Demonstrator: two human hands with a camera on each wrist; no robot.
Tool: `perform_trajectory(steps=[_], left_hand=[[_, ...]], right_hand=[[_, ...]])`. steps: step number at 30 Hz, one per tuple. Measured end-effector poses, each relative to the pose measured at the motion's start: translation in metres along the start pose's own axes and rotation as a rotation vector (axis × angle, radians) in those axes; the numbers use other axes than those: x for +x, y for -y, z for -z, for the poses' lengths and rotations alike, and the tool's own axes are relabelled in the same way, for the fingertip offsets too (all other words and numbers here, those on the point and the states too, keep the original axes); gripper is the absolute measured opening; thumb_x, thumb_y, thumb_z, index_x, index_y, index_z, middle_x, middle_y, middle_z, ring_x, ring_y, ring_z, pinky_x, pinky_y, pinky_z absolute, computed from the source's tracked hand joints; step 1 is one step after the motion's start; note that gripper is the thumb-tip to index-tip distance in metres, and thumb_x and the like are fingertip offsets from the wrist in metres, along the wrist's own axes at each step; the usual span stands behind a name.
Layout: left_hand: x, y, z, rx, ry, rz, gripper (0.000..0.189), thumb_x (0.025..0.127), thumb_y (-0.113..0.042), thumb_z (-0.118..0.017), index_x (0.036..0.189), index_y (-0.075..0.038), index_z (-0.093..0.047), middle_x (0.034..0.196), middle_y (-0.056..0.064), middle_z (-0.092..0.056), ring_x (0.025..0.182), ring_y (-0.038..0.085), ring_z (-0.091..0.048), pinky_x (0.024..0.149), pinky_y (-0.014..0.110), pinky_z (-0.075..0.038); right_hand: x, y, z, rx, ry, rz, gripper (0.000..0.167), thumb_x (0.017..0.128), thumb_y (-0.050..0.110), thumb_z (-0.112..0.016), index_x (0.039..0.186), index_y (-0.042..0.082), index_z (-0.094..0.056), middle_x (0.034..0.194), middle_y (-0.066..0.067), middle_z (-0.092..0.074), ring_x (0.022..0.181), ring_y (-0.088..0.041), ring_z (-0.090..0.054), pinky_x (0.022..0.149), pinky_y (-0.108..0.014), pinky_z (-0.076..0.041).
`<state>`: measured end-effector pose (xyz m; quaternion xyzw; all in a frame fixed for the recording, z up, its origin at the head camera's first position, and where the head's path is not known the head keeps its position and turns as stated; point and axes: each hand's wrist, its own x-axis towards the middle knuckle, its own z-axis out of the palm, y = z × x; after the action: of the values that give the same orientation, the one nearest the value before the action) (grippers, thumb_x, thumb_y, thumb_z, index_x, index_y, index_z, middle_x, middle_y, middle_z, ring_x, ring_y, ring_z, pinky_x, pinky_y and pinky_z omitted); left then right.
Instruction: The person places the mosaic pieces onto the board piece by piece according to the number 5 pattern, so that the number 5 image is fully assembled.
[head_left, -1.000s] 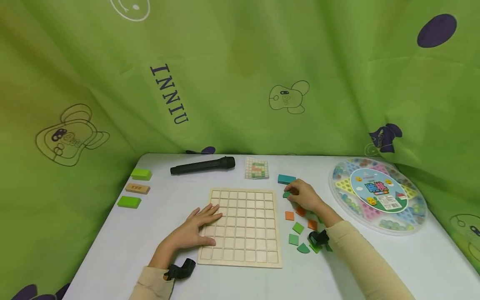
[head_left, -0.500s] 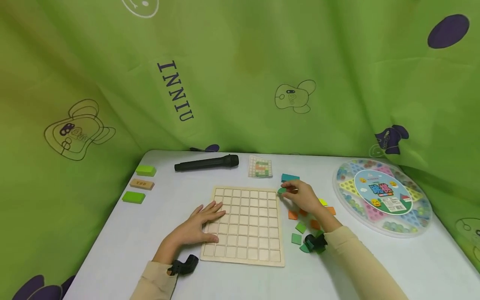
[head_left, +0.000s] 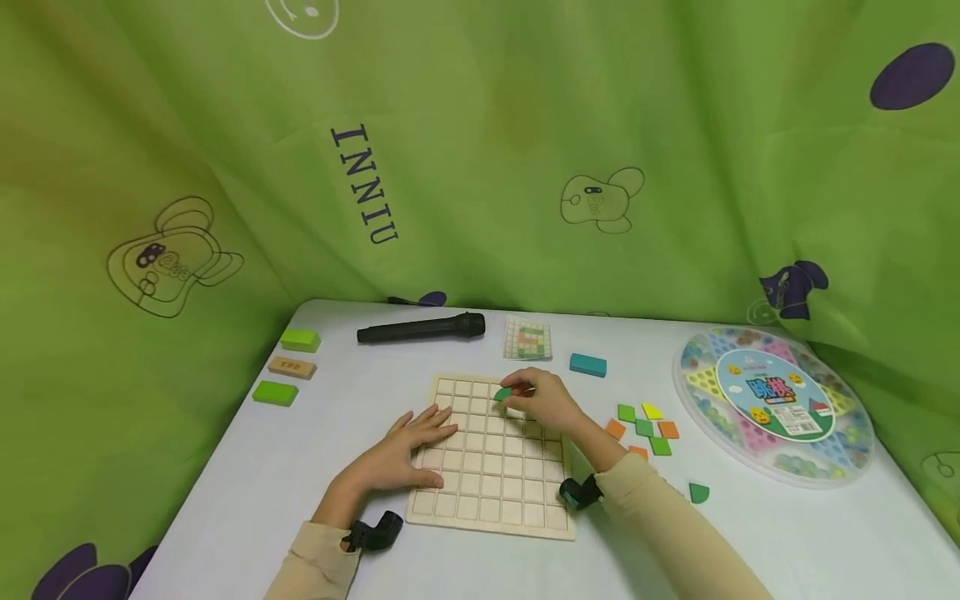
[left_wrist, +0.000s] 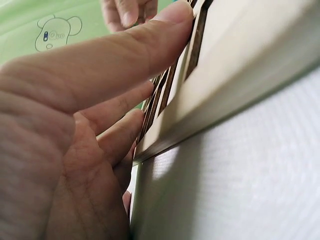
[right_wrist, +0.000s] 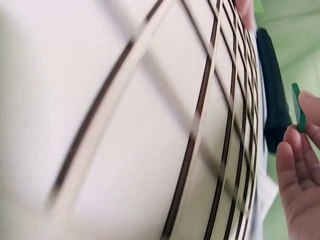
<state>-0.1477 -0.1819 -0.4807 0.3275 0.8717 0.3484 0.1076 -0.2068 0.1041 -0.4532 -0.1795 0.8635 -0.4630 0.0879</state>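
Observation:
A wooden grid board (head_left: 468, 507) lies flat on the table, its square cells bare. My left hand (head_left: 399, 457) rests with spread fingers on the board's left side; in the left wrist view its thumb (left_wrist: 145, 47) lies over the board's edge. Above the far rows of cells, my right hand (head_left: 551, 403) pinches a green quarter-circle tile (head_left: 502, 394) between thumb and fingers. The right wrist view shows this tile edge-on (right_wrist: 299, 110) at the fingertips, apart from the grid.
Right of the board lie several loose tiles, among them an orange square (head_left: 668, 430), a yellow piece (head_left: 652, 411) and a green quarter-circle (head_left: 699, 493). Behind are a black microphone (head_left: 422, 329), a pattern card (head_left: 528, 338) and a blue block (head_left: 588, 365). A round marble game box (head_left: 693, 404) sits far right.
My right hand has carried the green tile leftward from beside the blue block to over the board's far rows, uncovering the loose tiles. The left hand stays on the board. The view has shifted slightly.

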Motion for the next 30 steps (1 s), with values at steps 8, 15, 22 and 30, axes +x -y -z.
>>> perform_trajectory(steps=[8,15,22,30], left_hand=[[0.000,0.000,-0.006,-0.008,0.011,0.010,0.079,0.076,-0.042,-0.074,0.142,-0.011,-0.044,0.156,0.009,-0.026,0.146,0.033,-0.015,0.114,0.062,-0.003],[0.001,0.000,-0.004,0.017,0.004,0.010,0.079,0.076,-0.045,-0.074,0.142,-0.011,-0.045,0.156,0.008,-0.026,0.146,0.033,-0.015,0.114,0.062,-0.004],[0.001,-0.001,-0.004,-0.008,0.000,0.008,0.078,0.076,-0.041,-0.075,0.142,-0.012,-0.045,0.156,0.009,-0.027,0.146,0.033,-0.014,0.114,0.062,-0.003],[0.000,0.001,-0.001,0.001,-0.005,0.011,0.078,0.076,-0.042,-0.075,0.142,-0.011,-0.045,0.155,0.010,-0.027,0.146,0.034,-0.015,0.113,0.063,-0.003]], right_hand=[[0.011,0.008,-0.026,-0.064,0.046,-0.042,0.022,0.086,0.016,-0.070,0.106,0.008,-0.068,0.096,-0.002,-0.063,0.086,-0.014,-0.059,0.076,-0.030,-0.052],[0.017,0.007,-0.035,-0.143,0.039,-0.011,0.017,0.084,0.013,-0.072,0.100,0.010,-0.069,0.092,-0.002,-0.061,0.081,-0.013,-0.056,0.072,-0.028,-0.050],[0.019,0.002,-0.038,-0.224,0.056,0.044,0.019,0.083,0.013,-0.073,0.101,0.009,-0.069,0.092,-0.002,-0.057,0.080,-0.011,-0.051,0.072,-0.026,-0.048],[0.019,0.002,-0.038,-0.198,0.065,0.060,0.024,0.083,0.013,-0.073,0.106,0.010,-0.069,0.100,-0.002,-0.059,0.088,-0.013,-0.053,0.080,-0.030,-0.049]])
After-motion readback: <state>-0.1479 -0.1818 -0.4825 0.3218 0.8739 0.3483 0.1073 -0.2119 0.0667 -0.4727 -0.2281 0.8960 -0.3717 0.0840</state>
